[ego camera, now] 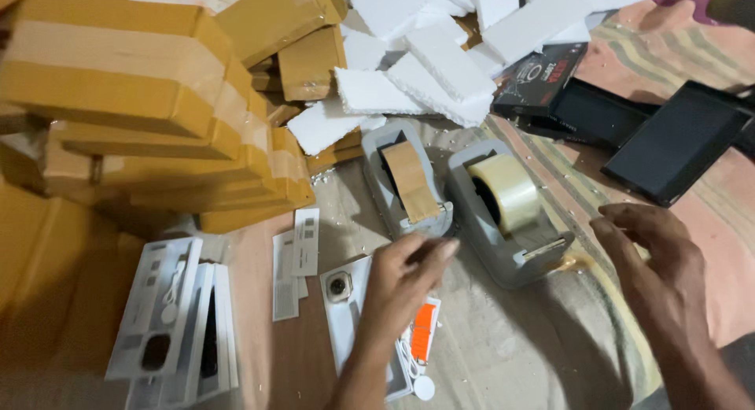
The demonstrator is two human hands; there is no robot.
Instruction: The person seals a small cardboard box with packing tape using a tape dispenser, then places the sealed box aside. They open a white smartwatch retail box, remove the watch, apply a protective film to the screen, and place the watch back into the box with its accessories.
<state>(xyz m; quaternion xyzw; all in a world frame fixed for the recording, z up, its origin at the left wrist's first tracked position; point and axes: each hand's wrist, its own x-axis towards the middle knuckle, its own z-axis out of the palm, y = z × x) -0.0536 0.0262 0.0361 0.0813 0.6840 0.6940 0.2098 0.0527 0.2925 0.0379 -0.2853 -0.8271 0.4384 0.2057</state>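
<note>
My left hand (403,282) hovers over a white tray (344,325) that holds a smartwatch body (339,286), an orange strap (423,332) and a white cable with a round puck (423,387). Its fingers are loosely curled with nothing in them. My right hand (655,259) is raised on the right, fingers spread, beside a grey tape dispenser with a clear tape roll (510,193). A second grey dispenser with brown tape (409,182) stands just left of it.
Taped brown cardboard boxes (141,103) are piled at the left. White foam pieces (440,56) lie at the back. Black boxes and lids (668,146) sit at the right. More white trays (173,323) and paper slips (295,260) lie on the floor cloth.
</note>
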